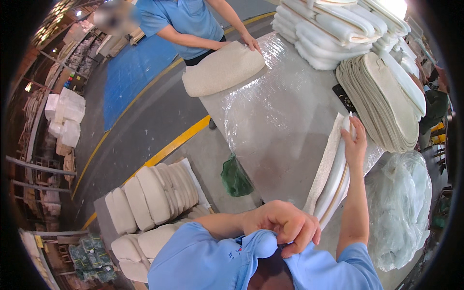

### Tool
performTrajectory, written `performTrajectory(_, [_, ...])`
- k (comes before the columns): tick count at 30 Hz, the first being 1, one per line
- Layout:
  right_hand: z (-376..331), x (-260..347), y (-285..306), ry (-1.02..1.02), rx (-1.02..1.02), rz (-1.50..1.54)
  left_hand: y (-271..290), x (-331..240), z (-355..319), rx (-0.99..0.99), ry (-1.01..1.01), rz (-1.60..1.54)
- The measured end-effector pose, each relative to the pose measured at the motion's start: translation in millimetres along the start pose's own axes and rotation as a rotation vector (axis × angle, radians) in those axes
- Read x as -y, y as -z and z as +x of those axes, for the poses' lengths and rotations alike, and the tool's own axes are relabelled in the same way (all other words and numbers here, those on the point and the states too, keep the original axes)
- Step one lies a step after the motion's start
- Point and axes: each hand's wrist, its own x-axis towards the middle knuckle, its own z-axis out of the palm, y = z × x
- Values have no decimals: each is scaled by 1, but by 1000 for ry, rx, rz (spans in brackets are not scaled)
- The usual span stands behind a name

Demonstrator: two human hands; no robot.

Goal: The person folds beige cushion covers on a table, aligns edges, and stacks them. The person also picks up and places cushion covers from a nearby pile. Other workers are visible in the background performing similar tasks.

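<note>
The left hand (285,227) is held close to the chest, its fingers (302,237) curled and pinching the collar of the blue shirt (203,263) that is worn by the person. The right hand (355,142) is stretched forward over the near right part of the tabletop (275,121), which is wrapped in clear plastic film. Its fingers (358,126) are extended, loosely together, and laid flat against the top of a seat pad (333,179) made of white foam on a thin board, with a beige fabric cover (325,162) draped along its left side. The pad is stood on edge at the near right edge of the tabletop, just in front of the person.

Beyond the right hand, a leaning stack of beige covers (382,101) is seen, and behind it a pile of white foam pieces (333,29). At the far end of the tabletop, a finished beige cushion (222,70) is pressed down by the hands of a co-worker (251,42) in a blue shirt. On the floor to the left, rows of finished cushions (150,193) are stacked, and a green bag (235,178) hangs beside the tabletop. A clear plastic sack (401,203) lies at the right.
</note>
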Motion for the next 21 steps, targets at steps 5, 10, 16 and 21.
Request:
performTrajectory(5, [1, -23, 3, -40, -65, 128, 19, -11, 11, 115, 253, 32])
performTrajectory(10, [7, -6, -11, -177, -91, 113, 96, 69, 8, -523, 429, 521])
performTrajectory(16, [3, 8, -7, -191, -112, 42, 147, 133, 54, -821, 503, 414])
performTrajectory(21, [-1, 17, -11, -173, -79, 69, 169, 142, 81, -893, 476, 397])
